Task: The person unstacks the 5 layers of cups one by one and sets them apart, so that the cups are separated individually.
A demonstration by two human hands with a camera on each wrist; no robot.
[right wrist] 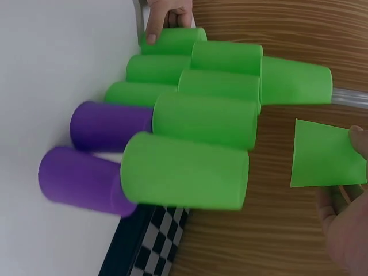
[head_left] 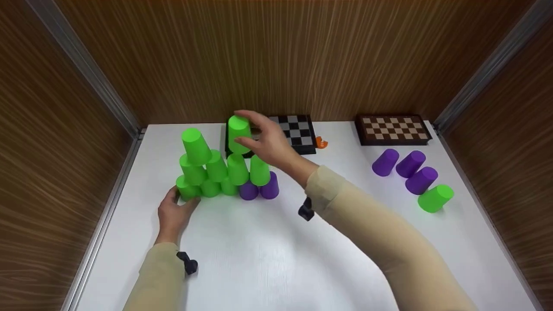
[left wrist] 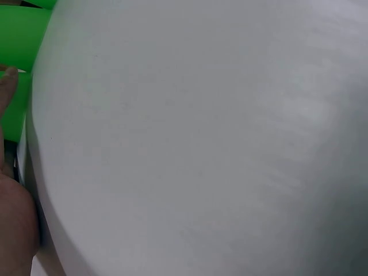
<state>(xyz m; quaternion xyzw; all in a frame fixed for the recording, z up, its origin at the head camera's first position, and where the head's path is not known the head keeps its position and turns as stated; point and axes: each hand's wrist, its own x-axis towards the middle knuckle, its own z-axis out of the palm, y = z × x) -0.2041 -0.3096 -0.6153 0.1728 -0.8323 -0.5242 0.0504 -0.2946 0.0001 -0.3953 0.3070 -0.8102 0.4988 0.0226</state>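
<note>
My right hand (head_left: 272, 140) grips an upside-down green cup (head_left: 239, 129) between thumb and fingers. In the right wrist view, a gap shows between this held cup (right wrist: 328, 154) and the stack. A row of green cups (head_left: 237, 170) lies just below it, on a bottom row of green cups and two purple cups (head_left: 270, 186). One green cup (head_left: 195, 146) stands on the second row's left end. Around the bottom row's leftmost green cup (head_left: 186, 190), my left hand (head_left: 171, 214) has its thumb and fingers at the sides. The left wrist view shows only part of that hand (left wrist: 14, 221).
Three purple cups (head_left: 411, 164) and a green cup (head_left: 436, 198) stand on the white table (head_left: 276, 259) at right. A checkered board (head_left: 296, 131) lies behind the stack, beside a small orange piece (head_left: 321, 143). Another board (head_left: 394, 129) sits back right. Wood-grain walls enclose the table.
</note>
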